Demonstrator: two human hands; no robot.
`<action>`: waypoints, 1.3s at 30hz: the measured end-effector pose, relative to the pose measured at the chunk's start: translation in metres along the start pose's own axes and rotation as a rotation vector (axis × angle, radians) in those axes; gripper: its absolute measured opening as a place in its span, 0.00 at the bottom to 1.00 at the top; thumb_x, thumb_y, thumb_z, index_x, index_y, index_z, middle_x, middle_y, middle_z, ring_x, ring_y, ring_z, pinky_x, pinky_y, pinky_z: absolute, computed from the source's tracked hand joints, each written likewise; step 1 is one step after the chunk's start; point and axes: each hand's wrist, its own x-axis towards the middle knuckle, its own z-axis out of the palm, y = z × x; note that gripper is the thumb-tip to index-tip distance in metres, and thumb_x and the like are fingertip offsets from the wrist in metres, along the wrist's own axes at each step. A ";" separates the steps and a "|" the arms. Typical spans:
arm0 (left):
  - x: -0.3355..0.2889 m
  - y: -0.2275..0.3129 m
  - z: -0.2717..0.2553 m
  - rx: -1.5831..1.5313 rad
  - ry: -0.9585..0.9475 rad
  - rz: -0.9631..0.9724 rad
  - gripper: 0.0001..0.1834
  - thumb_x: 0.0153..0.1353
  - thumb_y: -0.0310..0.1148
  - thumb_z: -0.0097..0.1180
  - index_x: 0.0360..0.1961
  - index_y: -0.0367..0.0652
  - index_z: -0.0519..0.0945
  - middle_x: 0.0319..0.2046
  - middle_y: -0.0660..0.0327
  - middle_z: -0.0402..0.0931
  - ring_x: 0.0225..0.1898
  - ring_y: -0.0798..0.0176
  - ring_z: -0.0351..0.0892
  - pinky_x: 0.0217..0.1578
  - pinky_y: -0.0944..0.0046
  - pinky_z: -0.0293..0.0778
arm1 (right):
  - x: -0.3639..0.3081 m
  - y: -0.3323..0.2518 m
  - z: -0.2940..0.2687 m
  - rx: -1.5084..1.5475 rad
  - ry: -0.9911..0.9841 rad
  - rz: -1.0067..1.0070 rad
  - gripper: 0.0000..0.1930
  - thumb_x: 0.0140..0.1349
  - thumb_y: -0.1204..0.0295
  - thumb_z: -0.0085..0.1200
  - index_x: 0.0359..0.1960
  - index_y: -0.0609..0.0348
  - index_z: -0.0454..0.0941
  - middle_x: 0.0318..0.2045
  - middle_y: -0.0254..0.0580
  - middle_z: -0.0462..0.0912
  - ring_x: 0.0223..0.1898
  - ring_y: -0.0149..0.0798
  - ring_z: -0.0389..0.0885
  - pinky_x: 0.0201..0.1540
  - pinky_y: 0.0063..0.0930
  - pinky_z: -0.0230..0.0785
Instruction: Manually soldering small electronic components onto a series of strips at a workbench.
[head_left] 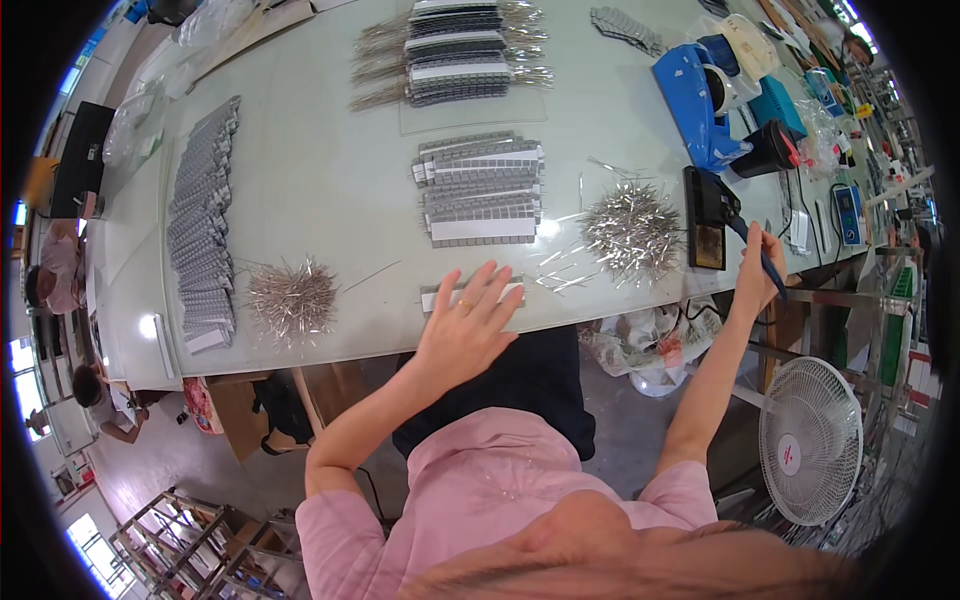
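Observation:
My left hand [465, 325] lies flat with fingers apart over a short grey-and-white segmented strip [430, 298] at the table's near edge, covering its middle. My right hand [757, 268] is closed around the dark handle of a soldering iron [740, 228]. The iron's front end is at a black stand [707, 205] with a brownish tray; whether its tip sits inside the holder, I cannot tell. Left of the stand lies a heap of thin silvery metal strips [632, 235], with several loose ones toward my left hand. Beyond that hand are stacked similar segmented strips [483, 190].
A second silvery heap [290, 300] and a long row of grey strips [203, 230] lie to the left. Wired bundles [458, 55] sit at the back. At right stand a blue tape dispenser [690, 105], a black cup [768, 150] and a blue control box [848, 215]. A fan [810, 440] stands below.

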 end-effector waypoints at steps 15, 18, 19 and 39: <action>0.029 0.086 0.041 -0.248 0.067 -0.305 0.39 0.59 0.49 0.58 0.65 0.34 0.64 0.70 0.46 0.50 0.72 0.42 0.40 0.63 0.32 0.39 | -0.074 -0.038 -0.057 0.130 0.244 -0.018 0.09 0.65 0.68 0.58 0.38 0.62 0.78 0.21 0.32 0.77 0.20 0.21 0.71 0.23 0.14 0.60; 0.030 0.089 0.039 -0.229 0.082 -0.348 0.39 0.59 0.50 0.57 0.65 0.34 0.64 0.70 0.46 0.50 0.72 0.41 0.40 0.63 0.32 0.38 | -0.086 -0.033 -0.051 0.185 0.197 -0.076 0.09 0.65 0.68 0.57 0.38 0.63 0.78 0.22 0.33 0.78 0.20 0.22 0.72 0.23 0.13 0.61; 0.031 0.089 0.038 -0.228 0.086 -0.360 0.39 0.59 0.50 0.57 0.64 0.34 0.64 0.70 0.48 0.51 0.72 0.43 0.41 0.63 0.33 0.38 | -0.090 -0.033 -0.050 0.209 0.180 -0.085 0.09 0.65 0.68 0.57 0.38 0.63 0.78 0.22 0.33 0.77 0.20 0.22 0.72 0.23 0.14 0.61; 0.036 0.087 0.043 -0.184 0.008 -0.351 0.38 0.61 0.51 0.54 0.67 0.41 0.63 0.72 0.46 0.44 0.74 0.41 0.33 0.61 0.26 0.33 | -0.120 -0.033 -0.021 0.340 -0.049 -0.061 0.06 0.66 0.72 0.56 0.38 0.63 0.76 0.26 0.33 0.77 0.21 0.21 0.71 0.23 0.14 0.59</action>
